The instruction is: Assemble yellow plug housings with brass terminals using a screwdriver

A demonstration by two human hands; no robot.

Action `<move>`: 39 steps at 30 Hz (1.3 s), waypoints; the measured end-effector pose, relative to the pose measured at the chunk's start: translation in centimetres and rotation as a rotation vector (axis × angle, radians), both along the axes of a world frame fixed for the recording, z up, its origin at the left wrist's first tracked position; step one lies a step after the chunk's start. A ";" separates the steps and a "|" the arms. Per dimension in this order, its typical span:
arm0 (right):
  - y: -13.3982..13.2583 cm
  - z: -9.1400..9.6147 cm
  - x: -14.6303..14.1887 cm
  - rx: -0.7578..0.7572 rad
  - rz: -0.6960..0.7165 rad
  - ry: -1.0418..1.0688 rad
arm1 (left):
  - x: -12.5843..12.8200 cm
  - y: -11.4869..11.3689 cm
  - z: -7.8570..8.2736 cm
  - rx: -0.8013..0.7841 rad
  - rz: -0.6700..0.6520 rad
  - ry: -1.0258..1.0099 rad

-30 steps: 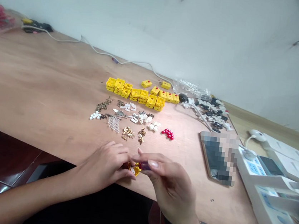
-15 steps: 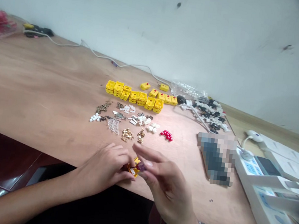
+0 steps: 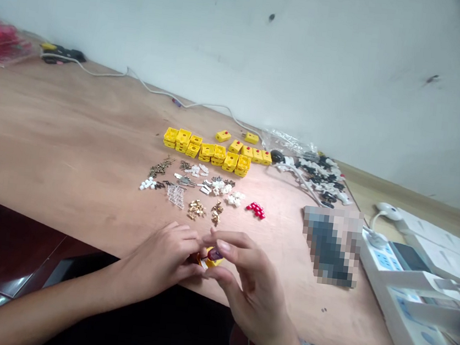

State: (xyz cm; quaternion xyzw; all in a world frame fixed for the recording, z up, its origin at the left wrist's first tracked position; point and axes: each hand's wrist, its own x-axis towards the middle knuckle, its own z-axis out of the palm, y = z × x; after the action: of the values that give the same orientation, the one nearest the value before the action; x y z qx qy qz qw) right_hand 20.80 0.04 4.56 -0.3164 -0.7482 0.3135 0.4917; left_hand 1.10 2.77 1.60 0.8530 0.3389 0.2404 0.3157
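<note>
Near the table's front edge, my left hand (image 3: 166,254) is closed on a yellow plastic plug housing (image 3: 216,262), partly hidden by the fingers. A small white piece shows inside the housing. My right hand (image 3: 253,277) has its fingers curled about a short screwdriver (image 3: 214,254) with a see-through purple-red handle. The tool points into the housing; its tip is hidden by my left fingers. Just beyond my hands lie brass pieces (image 3: 196,209), clear plastic parts (image 3: 176,195) and red caps (image 3: 256,210).
Stacked yellow housings (image 3: 206,151) stand in a row farther back, with closed yellow plugs (image 3: 247,152) beside them. Screws (image 3: 161,167) and white parts (image 3: 222,187) lie in small piles. On the right are a blurred-out object (image 3: 327,247) and a power strip (image 3: 386,256).
My right fingers have shifted round the screwdriver handle, the thumb side and fingertips closing nearer my left hand. The left hand stays on the housing. The view has tilted slightly.
</note>
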 end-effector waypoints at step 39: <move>0.2 0.3 -0.1 -0.048 -0.033 0.163 | 0.3 0.0 0.1 -0.012 0.018 0.024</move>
State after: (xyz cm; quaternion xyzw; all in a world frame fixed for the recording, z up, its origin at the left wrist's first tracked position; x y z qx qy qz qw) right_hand 20.66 0.26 4.82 -0.3138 -0.6927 0.3481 0.5482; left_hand 1.42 2.78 1.74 0.8508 0.3519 0.2312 0.3145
